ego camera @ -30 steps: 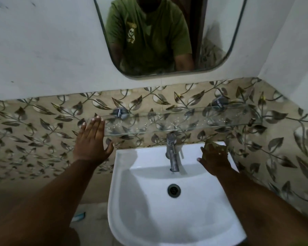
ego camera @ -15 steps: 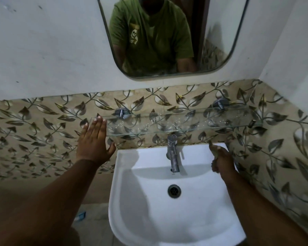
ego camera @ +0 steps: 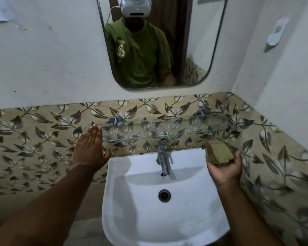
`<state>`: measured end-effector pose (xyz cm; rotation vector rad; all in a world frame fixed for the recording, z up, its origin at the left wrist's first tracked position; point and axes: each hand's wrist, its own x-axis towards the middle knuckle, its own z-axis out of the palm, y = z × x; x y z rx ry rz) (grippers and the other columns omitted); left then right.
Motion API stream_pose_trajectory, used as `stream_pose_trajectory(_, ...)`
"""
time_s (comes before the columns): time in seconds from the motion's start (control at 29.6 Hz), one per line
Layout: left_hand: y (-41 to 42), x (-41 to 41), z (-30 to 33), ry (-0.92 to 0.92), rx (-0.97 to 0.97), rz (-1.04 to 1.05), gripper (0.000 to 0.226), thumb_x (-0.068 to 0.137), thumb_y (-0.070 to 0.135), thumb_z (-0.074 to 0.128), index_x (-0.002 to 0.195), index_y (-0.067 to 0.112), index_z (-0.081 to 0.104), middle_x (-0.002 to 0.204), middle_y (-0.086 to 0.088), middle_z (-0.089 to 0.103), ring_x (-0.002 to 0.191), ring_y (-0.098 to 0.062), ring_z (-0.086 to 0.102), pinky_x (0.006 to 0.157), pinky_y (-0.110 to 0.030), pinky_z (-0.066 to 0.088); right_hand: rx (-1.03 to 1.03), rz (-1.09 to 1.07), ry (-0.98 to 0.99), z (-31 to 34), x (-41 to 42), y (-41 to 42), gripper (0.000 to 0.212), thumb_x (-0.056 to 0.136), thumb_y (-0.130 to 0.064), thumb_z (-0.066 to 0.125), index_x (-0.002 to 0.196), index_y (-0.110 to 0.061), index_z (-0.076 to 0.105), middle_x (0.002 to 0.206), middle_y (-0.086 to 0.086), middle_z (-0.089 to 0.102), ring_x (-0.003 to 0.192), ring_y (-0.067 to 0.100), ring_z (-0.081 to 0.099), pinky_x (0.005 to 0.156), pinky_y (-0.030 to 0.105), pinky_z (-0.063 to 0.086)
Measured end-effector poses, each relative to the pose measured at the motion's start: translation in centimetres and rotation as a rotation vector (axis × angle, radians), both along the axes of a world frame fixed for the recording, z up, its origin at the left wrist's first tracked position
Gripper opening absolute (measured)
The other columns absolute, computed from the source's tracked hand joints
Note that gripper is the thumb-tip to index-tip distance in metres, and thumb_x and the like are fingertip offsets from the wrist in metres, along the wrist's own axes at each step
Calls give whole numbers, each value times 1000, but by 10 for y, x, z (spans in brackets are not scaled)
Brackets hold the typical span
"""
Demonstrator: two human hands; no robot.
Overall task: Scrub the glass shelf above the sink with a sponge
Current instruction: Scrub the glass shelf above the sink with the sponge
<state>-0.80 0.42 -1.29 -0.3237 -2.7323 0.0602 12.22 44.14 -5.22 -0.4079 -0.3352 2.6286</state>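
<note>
A clear glass shelf [ego camera: 167, 129] on two chrome brackets runs along the leaf-patterned tiles above the white sink [ego camera: 132, 210]; small drops speckle its top. My left hand [ego camera: 91, 148] is flat, fingers together, with the fingertips at the shelf's left end. My right hand [ego camera: 224, 167] is palm up over the sink's back right corner, below the shelf's right part. A worn olive-brown sponge [ego camera: 219, 152] rests in it, fingers curled around its edge. The sponge is apart from the glass.
A chrome tap [ego camera: 163, 157] stands at the sink's back middle, just under the shelf. A mirror [ego camera: 160, 41] hangs above and reflects a person in a green shirt. The side wall closes in on the right, with a white holder [ego camera: 276, 33] on it.
My right hand has turned palm up and risen from the sink's corner, lifting the sponge into view. The view has tilted upward. My left hand has stayed at the shelf's left end.
</note>
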Motion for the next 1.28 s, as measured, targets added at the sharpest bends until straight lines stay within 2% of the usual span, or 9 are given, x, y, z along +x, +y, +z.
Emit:
stream_pose_trajectory(0.17,4,3,0,-5,16,-14,93,84,47,65,156,2,26,164,-20,26,154,-29,20,124,-47,18,75,-10,12,8,3,5,62,72,-52,74,121,-13,76,134,15,68,122,36,64,104,51,47)
stream_pose_trajectory(0.27,4,4,2,-4,25,-11,92,84,46,64,155,2,27,164,-20,27,154,-29,21,124,-40,6,109,-14,-12,15,6,6,69,57,-47,88,117,-14,78,132,14,69,123,34,65,105,49,48)
stream_pose_trajectory(0.37,4,5,4,-21,42,5,88,83,49,55,153,2,31,162,-21,32,152,-31,26,121,-30,-10,131,-4,-80,35,7,1,58,70,-40,78,122,-14,73,137,14,66,126,31,62,109,45,46)
stream_pose_trajectory(0.57,5,6,4,-53,67,-6,90,83,48,61,154,2,30,162,-21,30,152,-31,26,119,-28,-14,205,-40,-151,98,3,-4,35,92,-37,62,118,-13,68,100,14,80,88,31,78,61,40,63)
stream_pose_trajectory(0.67,6,6,6,-81,67,-6,91,82,47,63,154,2,30,162,-21,31,151,-31,27,119,-28,-14,308,-87,-259,126,-11,10,32,99,-40,59,115,-15,71,99,11,80,86,30,78,62,43,63)
stream_pose_trajectory(0.84,6,3,4,-50,82,-5,92,81,43,70,153,3,30,161,-21,33,151,-31,28,121,-30,-8,1389,-499,-679,151,-50,40,58,98,-24,56,148,-49,42,144,-4,60,121,20,62,99,41,53)
stream_pose_trajectory(0.98,3,4,0,-46,67,2,92,82,45,67,155,4,27,163,-20,29,152,-30,25,120,-30,-9,2279,185,-1128,127,-84,44,42,97,-27,55,139,-22,55,142,17,58,125,38,57,106,51,47)
stream_pose_trajectory(1.15,7,-1,-4,10,70,-23,92,82,44,69,154,3,30,163,-20,30,152,-30,25,123,-45,15,2399,221,-1195,123,-87,36,105,74,-100,22,138,-25,61,147,14,58,136,35,51,118,55,25)
stream_pose_trajectory(1.28,4,0,-7,12,69,-17,91,82,45,67,154,4,29,163,-20,30,152,-30,25,122,-47,20,2473,185,-1206,116,-96,31,132,62,-107,4,155,-21,40,162,16,38,149,37,33,122,57,14)
